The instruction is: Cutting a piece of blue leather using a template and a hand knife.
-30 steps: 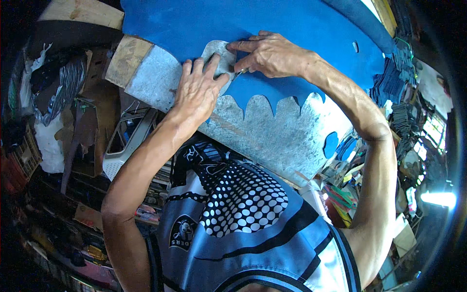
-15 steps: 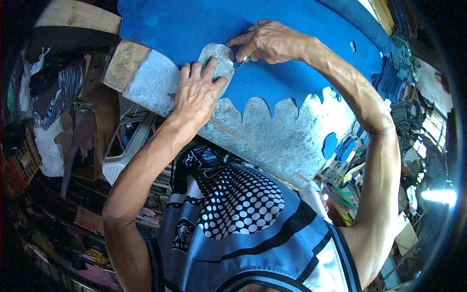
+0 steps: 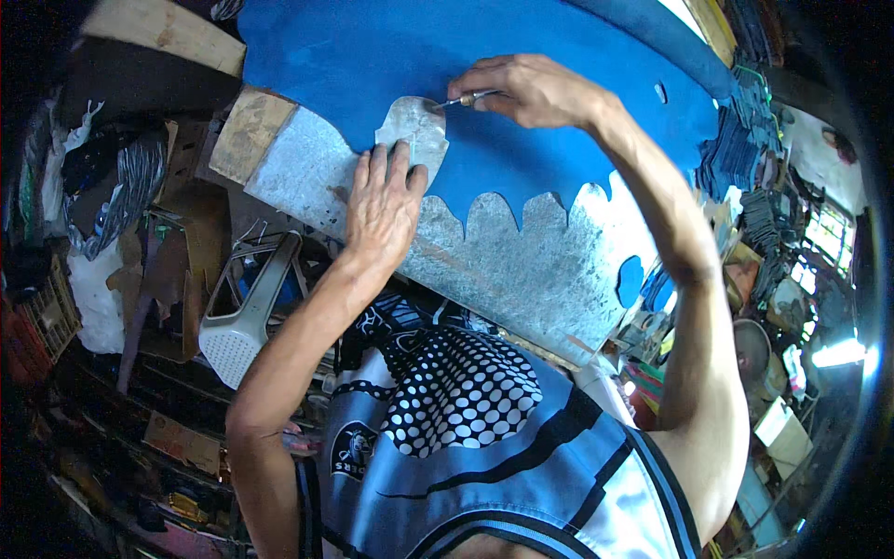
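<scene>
A rounded grey metal template (image 3: 410, 128) lies on a large sheet of blue material (image 3: 521, 65), near its scalloped near edge. My left hand (image 3: 384, 200) presses on the template's lower part with fingers stretched out flat. Curled around a short-handled knife (image 3: 473, 97), my right hand (image 3: 535, 90) hovers over the blue sheet. The thin blade tip reaches the template's rounded far end. Beneath the sheet, a worn grey metal board (image 3: 503, 265) shows along the cut edge.
A small blue offcut (image 3: 630, 280) sits at the board's right end. Stacked dark blue pieces (image 3: 731, 154) stand at the far right. To the left are a wooden block (image 3: 251, 130), a grey plastic stool (image 3: 244, 340) and a black plastic bag (image 3: 135, 191). A lit lamp (image 3: 838, 353) shines at right.
My right hand has brought the knife from the template's right side up to its far rounded end. My left hand has slid toward me on the template, uncovering more of it.
</scene>
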A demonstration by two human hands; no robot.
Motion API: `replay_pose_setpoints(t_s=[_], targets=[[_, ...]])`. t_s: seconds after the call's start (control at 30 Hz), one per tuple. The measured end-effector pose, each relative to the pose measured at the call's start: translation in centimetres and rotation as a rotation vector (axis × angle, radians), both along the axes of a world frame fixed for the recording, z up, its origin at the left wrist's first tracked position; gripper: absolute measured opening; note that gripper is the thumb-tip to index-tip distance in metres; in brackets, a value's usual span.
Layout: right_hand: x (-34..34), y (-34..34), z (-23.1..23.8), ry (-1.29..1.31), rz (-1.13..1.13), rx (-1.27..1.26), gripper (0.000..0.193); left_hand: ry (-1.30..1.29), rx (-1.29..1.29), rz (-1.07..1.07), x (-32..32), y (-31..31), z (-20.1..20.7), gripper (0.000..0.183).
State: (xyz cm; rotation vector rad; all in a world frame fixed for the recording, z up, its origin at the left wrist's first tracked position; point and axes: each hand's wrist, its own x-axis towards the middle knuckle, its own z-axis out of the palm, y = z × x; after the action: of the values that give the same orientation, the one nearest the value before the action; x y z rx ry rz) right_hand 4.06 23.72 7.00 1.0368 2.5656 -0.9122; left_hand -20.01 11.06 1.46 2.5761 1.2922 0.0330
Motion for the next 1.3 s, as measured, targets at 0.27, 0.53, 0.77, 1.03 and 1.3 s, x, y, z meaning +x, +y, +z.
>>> replay_pose_setpoints(t_s=[0.27, 0.53, 0.77, 1.03, 1.3], targets=[[-3.5, -4.2, -4.4, 0.352, -0.219, 0.188, 0.028, -0.009, 0.033, 0.192, 0.6, -0.8, -0.4, 0.037], [-4.9, -3.0, -5.0, 0.361, -0.088, 0.234, 0.027, 0.007, -0.008, 0.182, 0.3, -0.5, 0.3, 0.037], [-5.1, -2.8, -4.9, 0.336, -0.053, 0.273, 0.027, 0.023, -0.009, 0.189, 0.4, -0.5, 0.5, 0.035], [-6.3, -2.8, -3.2, 0.084, -0.042, 0.241, 0.031, 0.006, -0.025, 0.173, 0.1, -0.3, 0.1, 0.041], [-6.4, -2.5, -3.2, 0.035, -0.087, 0.228, 0.027, 0.014, -0.047, 0.167, 0.2, 0.2, 0.7, 0.043]])
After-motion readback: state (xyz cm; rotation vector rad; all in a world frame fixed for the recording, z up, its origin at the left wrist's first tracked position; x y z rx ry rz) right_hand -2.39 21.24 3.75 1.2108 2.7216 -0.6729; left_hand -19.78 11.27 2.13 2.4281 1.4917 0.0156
